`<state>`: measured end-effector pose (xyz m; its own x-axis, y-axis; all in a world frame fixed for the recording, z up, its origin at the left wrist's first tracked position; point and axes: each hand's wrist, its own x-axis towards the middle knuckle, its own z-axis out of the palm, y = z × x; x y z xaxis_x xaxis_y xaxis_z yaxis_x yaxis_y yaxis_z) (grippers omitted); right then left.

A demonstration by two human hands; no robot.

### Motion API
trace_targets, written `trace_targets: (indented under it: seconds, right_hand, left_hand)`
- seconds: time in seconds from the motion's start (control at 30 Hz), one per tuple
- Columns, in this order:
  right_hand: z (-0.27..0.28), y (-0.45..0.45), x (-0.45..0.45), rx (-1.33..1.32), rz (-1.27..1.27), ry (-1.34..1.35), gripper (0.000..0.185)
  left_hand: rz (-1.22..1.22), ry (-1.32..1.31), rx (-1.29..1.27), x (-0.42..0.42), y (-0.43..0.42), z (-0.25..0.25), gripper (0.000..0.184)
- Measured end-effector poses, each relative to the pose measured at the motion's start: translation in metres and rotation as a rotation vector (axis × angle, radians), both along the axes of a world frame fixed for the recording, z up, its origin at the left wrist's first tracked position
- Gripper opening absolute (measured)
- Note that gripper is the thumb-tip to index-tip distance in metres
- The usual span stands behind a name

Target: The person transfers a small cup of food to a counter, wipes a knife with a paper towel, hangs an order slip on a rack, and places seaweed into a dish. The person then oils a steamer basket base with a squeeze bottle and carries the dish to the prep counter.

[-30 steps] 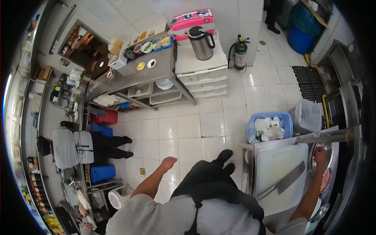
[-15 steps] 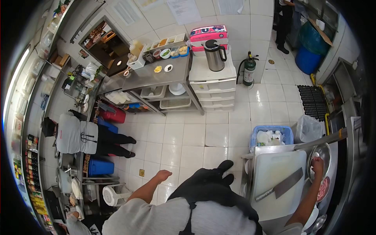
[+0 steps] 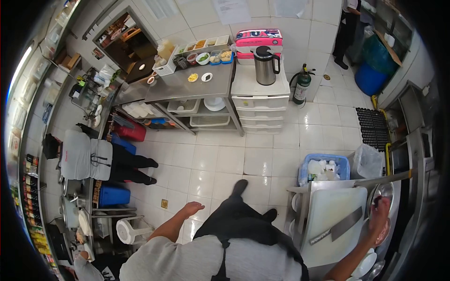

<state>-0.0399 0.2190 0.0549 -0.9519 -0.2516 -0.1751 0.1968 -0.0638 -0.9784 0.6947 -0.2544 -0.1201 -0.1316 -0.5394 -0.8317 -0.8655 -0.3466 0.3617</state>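
My left hand (image 3: 193, 208) hangs over the tiled floor beside my apron, holding nothing, its fingers loosely stretched. Out at the right, my right hand (image 3: 380, 214) is above a round metal bowl (image 3: 387, 188), fingers drawn together. A dark spot shows at its fingertips, too small to name. Partly under that hand is a bowl of pink raw meat (image 3: 383, 234). To the left of it, a cleaver (image 3: 346, 225) with a wide blade lies on a white cutting board (image 3: 323, 201), apart from both hands.
A blue basket (image 3: 348, 166) with white items and a lined bin (image 3: 368, 161) stand beyond the counter. Ahead are white drawers (image 3: 260, 102) and a steel table (image 3: 178, 91). At left are another person (image 3: 86, 154) and a white stool (image 3: 125, 231).
My right hand has drawn back toward me from the metal bowl, now partly covering the meat bowl. My feet have shifted in a step, and the view has moved slightly.
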Motion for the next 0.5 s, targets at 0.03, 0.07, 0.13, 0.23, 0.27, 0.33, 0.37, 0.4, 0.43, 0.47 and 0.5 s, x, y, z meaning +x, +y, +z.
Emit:
trace_targets:
  seconds: [0.03,0.07,0.13,0.23,0.27,0.33,0.37,0.4,0.43,0.47,0.5]
  right_hand:
    - [0.006,-0.033,0.021,-0.048,0.115,-0.027,0.020]
    - [0.005,-0.069,0.042,-0.057,0.182,-0.033,0.019]
    - [-0.024,-0.136,0.078,-0.084,0.288,-0.111,0.017]
    - [-0.073,-0.252,0.148,-0.103,0.349,-0.342,0.014]
    - [-0.093,-0.291,0.169,-0.090,0.405,-0.409,0.013]
    - [-0.122,-0.369,0.211,-0.027,0.448,-0.597,0.013]
    - [-0.129,-0.412,0.231,0.046,0.476,-0.658,0.014]
    - [-0.152,-0.451,0.239,0.128,0.529,-0.653,0.014]
    - [-0.167,-0.490,0.244,0.208,0.579,-0.648,0.015]
    - [-0.165,-0.537,0.252,0.288,0.600,-0.605,0.016]
    - [-0.160,-0.589,0.260,0.366,0.615,-0.564,0.016]
  left_hand:
    - [0.011,0.007,0.015,0.000,-0.005,-0.005,0.065]
    - [0.010,0.026,0.018,0.002,-0.011,-0.014,0.065]
    - [0.010,0.065,0.027,0.009,-0.024,-0.036,0.066]
    - [0.027,0.137,0.050,0.021,-0.058,-0.060,0.065]
    - [0.087,0.171,0.051,0.029,-0.070,-0.068,0.064]
    - [0.211,0.232,0.061,0.051,-0.094,-0.087,0.061]
    - [0.288,0.273,0.040,0.062,-0.105,-0.092,0.059]
    - [0.364,0.309,0.019,0.073,-0.115,-0.092,0.057]
    - [0.437,0.344,-0.001,0.082,-0.125,-0.091,0.055]
    - [0.536,0.314,0.022,0.090,-0.133,-0.083,0.053]
    - [0.630,0.279,0.046,0.098,-0.141,-0.071,0.052]
